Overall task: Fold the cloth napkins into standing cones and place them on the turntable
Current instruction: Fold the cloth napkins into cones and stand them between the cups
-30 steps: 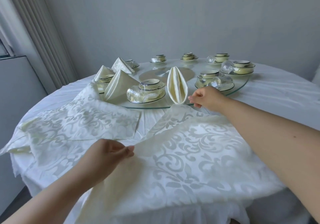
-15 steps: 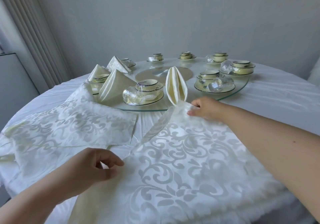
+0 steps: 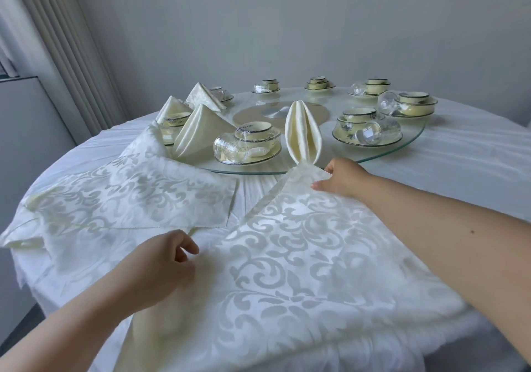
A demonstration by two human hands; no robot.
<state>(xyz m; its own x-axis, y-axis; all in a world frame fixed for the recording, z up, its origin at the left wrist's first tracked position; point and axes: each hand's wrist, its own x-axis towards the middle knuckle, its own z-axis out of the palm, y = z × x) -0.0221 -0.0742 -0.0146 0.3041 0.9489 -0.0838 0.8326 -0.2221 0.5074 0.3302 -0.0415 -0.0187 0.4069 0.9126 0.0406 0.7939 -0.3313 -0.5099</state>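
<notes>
Napkin (image 3: 301, 256): flat on desk (image 3: 474, 147), near turntable (image 3: 413, 141); likely soft, light; take at corners.
Right hand (image 3: 342, 179): grip pinching far corner.
Left hand (image 3: 161, 268): grip pinching near edge.

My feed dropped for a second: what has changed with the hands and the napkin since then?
The right hand has lifted the damask napkin's far corner and drawn it nearer. The left hand keeps pinching the near edge. The folded napkins and dishes on the turntable haven't moved.
</notes>
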